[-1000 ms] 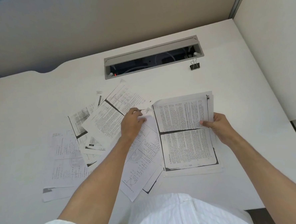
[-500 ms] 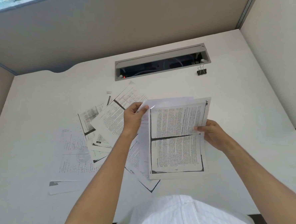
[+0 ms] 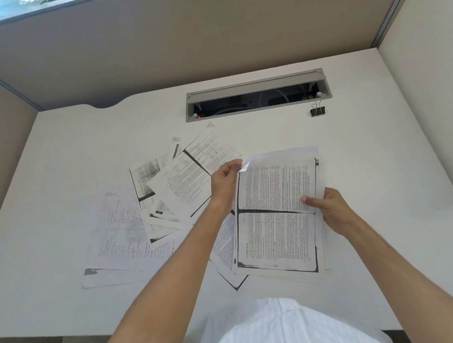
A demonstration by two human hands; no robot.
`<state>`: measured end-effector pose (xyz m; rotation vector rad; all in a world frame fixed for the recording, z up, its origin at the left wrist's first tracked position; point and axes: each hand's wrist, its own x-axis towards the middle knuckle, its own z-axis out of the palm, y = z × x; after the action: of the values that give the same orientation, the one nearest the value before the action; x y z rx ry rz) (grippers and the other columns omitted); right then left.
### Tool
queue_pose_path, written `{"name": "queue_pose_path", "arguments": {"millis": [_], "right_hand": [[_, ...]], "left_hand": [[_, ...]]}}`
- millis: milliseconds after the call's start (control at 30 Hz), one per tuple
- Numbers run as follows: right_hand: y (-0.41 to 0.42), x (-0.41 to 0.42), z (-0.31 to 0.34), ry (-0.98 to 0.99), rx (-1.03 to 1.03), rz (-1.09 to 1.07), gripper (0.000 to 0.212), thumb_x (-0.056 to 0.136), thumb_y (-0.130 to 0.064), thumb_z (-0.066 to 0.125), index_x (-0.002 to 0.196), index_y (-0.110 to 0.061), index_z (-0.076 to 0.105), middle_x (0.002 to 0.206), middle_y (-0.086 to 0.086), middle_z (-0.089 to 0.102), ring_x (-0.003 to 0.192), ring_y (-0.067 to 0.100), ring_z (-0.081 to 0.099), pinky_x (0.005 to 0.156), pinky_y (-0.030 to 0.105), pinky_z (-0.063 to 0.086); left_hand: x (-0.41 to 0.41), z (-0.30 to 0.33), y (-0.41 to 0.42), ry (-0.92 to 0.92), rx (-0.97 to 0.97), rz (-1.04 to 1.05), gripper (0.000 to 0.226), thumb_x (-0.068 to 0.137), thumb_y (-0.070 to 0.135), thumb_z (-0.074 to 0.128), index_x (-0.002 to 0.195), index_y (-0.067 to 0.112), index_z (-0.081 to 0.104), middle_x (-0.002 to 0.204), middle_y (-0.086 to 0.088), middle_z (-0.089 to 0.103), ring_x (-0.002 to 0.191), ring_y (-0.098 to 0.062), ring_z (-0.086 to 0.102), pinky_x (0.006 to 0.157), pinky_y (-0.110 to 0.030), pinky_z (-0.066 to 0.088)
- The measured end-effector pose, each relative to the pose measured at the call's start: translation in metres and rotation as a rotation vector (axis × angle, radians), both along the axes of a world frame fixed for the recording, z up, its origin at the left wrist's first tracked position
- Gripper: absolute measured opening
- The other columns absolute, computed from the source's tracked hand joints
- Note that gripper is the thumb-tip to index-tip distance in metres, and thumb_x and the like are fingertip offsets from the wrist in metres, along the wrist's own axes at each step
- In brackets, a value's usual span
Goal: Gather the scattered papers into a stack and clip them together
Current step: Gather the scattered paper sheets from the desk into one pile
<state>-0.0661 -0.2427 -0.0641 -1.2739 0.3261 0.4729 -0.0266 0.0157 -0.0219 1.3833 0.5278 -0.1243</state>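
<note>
A small stack of papers (image 3: 276, 216) is held just nearer than the middle of the white table (image 3: 378, 162), its near edge low over the table; whether it rests there cannot be told. The stack's right edge is pinched in the grip of the right hand (image 3: 331, 210), thumb on the printed top page. The far left corner is pinched by the left hand (image 3: 225, 184), where a sheet's corner is curled up. Left of the stack, loose printed sheets (image 3: 153, 202) are spread overlapping on the table, partly covered by the left forearm, and one dark-edged sheet (image 3: 232, 279) juts out under the stack's near left corner. Beyond the stack, a grey cable slot (image 3: 257, 86) is set into the table, and a black binder clip (image 3: 317, 110) lies just beside its right end, well apart from the stack.
</note>
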Motion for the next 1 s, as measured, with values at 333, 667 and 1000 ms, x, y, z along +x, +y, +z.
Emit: {"name": "queue_pose_path", "arguments": {"millis": [333, 667, 1000], "right_hand": [[-0.017, 0.004, 0.001, -0.029, -0.145, 0.054, 0.024, 0.084, 0.001, 0.068, 0.104, -0.013, 0.072, 0.101, -0.003, 0.078, 0.099, 0.014, 0.073, 0.089, 0.031, 0.054], [-0.022, -0.001, -0.006, 0.001, -0.183, -0.003, 0.026, 0.084, 0.002, 0.069, 0.106, -0.011, 0.071, 0.105, 0.001, 0.076, 0.1, 0.014, 0.072, 0.091, 0.033, 0.052], [-0.033, -0.004, -0.006, 0.013, -0.174, -0.005, 0.028, 0.085, 0.005, 0.067, 0.106, -0.012, 0.071, 0.1, -0.004, 0.078, 0.098, 0.011, 0.073, 0.085, 0.024, 0.055]], "left_hand": [[0.025, -0.03, 0.034, 0.052, 0.622, -0.261, 0.026, 0.096, 0.028, 0.055, 0.118, 0.019, 0.063, 0.11, 0.002, 0.068, 0.095, -0.012, 0.062, 0.083, -0.026, 0.044], [0.038, -0.042, 0.026, -0.015, 1.167, -0.706, 0.052, 0.086, 0.032, 0.07, 0.133, 0.014, 0.055, 0.127, -0.006, 0.057, 0.116, -0.025, 0.053, 0.094, -0.042, 0.049], [0.051, -0.04, 0.01, 0.036, 1.288, -0.759, 0.054, 0.085, 0.037, 0.068, 0.134, 0.021, 0.052, 0.127, -0.009, 0.047, 0.112, -0.028, 0.049, 0.089, -0.044, 0.05]]}}
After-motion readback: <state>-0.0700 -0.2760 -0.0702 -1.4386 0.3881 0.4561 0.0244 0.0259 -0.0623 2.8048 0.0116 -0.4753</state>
